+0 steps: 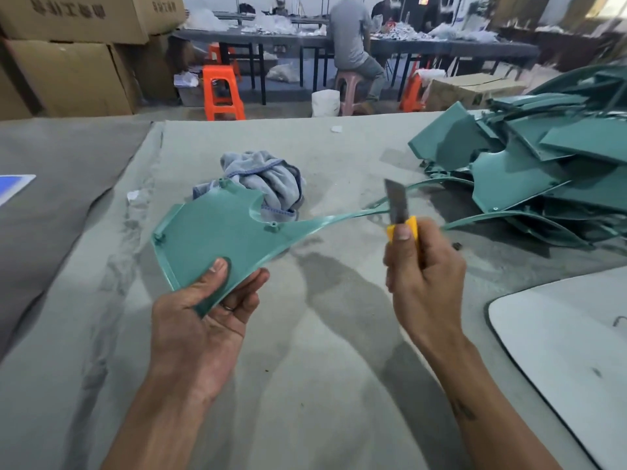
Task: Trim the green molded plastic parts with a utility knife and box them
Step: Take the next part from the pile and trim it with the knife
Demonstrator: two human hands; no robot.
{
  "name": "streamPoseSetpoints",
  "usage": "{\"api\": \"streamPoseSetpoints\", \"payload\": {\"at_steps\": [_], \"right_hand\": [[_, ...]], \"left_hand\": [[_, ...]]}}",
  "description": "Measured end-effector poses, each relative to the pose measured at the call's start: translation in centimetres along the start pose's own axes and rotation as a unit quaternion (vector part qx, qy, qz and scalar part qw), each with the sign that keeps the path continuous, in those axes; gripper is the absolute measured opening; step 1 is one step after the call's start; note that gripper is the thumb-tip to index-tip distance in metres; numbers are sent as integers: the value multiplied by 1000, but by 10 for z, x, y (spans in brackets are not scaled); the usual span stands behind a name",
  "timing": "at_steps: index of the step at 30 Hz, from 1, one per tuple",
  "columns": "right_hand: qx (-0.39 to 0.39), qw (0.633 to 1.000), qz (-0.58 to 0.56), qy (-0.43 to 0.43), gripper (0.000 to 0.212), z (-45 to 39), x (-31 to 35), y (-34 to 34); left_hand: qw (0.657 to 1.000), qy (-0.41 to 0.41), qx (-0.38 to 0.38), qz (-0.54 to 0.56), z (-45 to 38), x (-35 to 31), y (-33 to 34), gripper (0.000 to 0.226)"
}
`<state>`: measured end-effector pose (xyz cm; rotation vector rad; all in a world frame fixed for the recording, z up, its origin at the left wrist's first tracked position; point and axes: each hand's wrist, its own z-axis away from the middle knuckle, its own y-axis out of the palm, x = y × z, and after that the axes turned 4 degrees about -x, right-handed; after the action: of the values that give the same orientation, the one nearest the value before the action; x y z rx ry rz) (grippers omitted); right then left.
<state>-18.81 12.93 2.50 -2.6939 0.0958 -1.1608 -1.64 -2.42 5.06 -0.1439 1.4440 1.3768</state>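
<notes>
There is one view only, from a camera worn on the person's head. It looks forward and steeply down across the worktop (339,334), close enough that both forearms rise from the bottom edge and the left hand (203,307) and right hand (424,266) sit mid-frame. The wide lens bows the worktop's far edge and stretches its near corners. Beyond that far edge it takes in the room: stacked cartons (68,56) at upper left, and a long table (373,45) across the back.
</notes>
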Motion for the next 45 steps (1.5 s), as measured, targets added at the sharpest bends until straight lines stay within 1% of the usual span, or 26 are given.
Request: {"api": "streamPoseSetpoints", "payload": {"at_steps": [2,4,9,12,15,17,19,21,23,24,25,26,27,28,29,31,33,34,35,36,38,39,41,42,43,45], "right_hand": [[61,996,-49,-38,35,7,10,5],[90,995,-40,-35,38,9,12,7],[55,988,129,64,33,-4,-20,-6],[39,950,289,112,26,-13,-36,-22],[118,915,363,134,23,-16,-40,-33],[164,872,434,157,16,-13,-38,-32],[158,855,468,156,19,-10,-32,-26],[92,912,389,93,23,-9,-21,-19],[31,980,195,-8,23,-6,-5,-12],[46,996,69,-24,30,0,3,-6],[96,993,-63,2,41,6,15,0],[153,968,-187,68,53,13,27,5],[199,924,-291,149,65,18,35,9],[240,871,-364,228,74,20,40,11],[274,816,-418,290,80,18,42,10],[287,759,-468,349,73,11,35,5],[243,786,-436,365,43,4,28,0],[203,811,-405,369,42,1,24,0],[163,832,-380,369,46,1,20,2],[133,847,-368,361,49,1,16,4],[117,871,-343,332,50,3,14,7],[127,880,-330,315,50,5,14,7],[155,892,-314,285,51,7,13,5],[168,896,-309,272,49,8,13,6],[177,900,-302,261,45,8,16,8],[214,903,-281,244,33,4,24,19]], "left_hand": [[1000,7,5,-4,1,0,0,18],[1000,14,3,-3,1,0,-1,17],[999,12,-21,25,-2,0,-4,17],[999,16,-27,39,-2,1,-4,15],[999,32,-19,30,-4,5,-3,12],[997,69,-13,24,-6,7,-3,23],[992,125,-20,-10,-7,13,-1,25],[977,199,-24,-72,-4,23,3,15],[949,275,-11,-151,-4,34,3,10],[930,308,4,-198,-5,38,1,13],[898,351,22,-266,-4,40,-1,24],[844,406,46,-348,-4,42,-4,42],[779,459,72,-422,-4,42,-7,60],[721,502,95,-468,-5,42,-9,68],[688,522,114,-491,-6,41,-10,69],[670,529,136,-503,-5,42,-11,73],[669,529,130,-505,-3,43,-8,85],[674,525,121,-505,0,46,-7,93],[705,501,107,-491,2,48,-3,99],[767,443,98,-454,4,49,1,103],[937,192,144,-255,8,47,9,100],[964,85,202,-151,7,43,11,92],[962,-51,268,1,8,35,9,75],[960,-67,271,3,8,30,7,71],[966,-59,250,-25,8,29,8,65],[985,9,132,-112,7,28,12,56]]}}
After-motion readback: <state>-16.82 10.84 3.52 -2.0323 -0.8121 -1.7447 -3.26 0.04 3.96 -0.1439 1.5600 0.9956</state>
